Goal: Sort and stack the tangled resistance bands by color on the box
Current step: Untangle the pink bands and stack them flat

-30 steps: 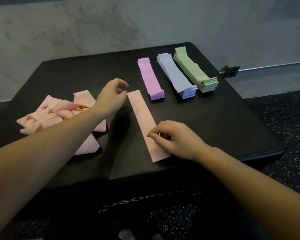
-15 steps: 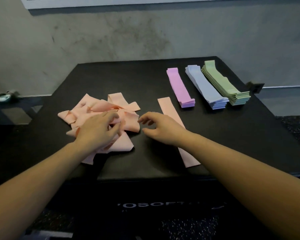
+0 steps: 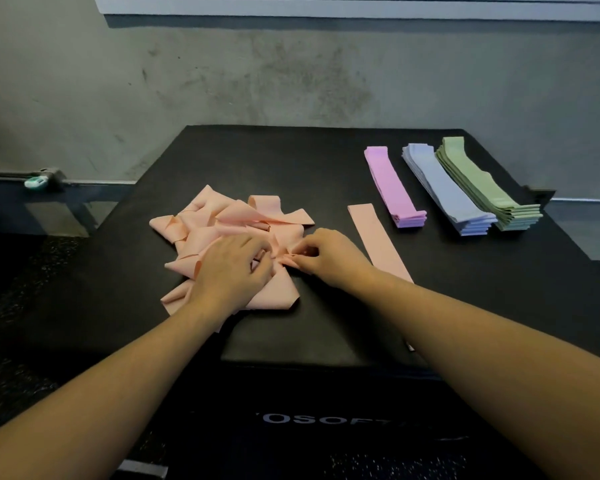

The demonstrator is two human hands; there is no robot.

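Observation:
A tangled heap of peach bands (image 3: 219, 225) lies left of centre on the black box (image 3: 291, 161). My left hand (image 3: 231, 268) rests flat on the heap's near side, fingers spread over the bands. My right hand (image 3: 326, 256) pinches a fold of a peach band at the heap's right edge. One flat peach band (image 3: 378, 240) lies just right of my right hand. Further right stand three neat stacks: purple (image 3: 392, 187), blue (image 3: 444, 190) and green (image 3: 482, 187).
The box stands against a grey wall (image 3: 291, 81). A metal rail with a small green-white object (image 3: 37, 182) runs at the far left. A dark bracket (image 3: 541, 195) sits behind the green stack. Speckled floor surrounds the box.
My right hand left the flat peach band and moved left to the heap, where it now pinches a band. My left hand came down onto the heap. The view shifted up.

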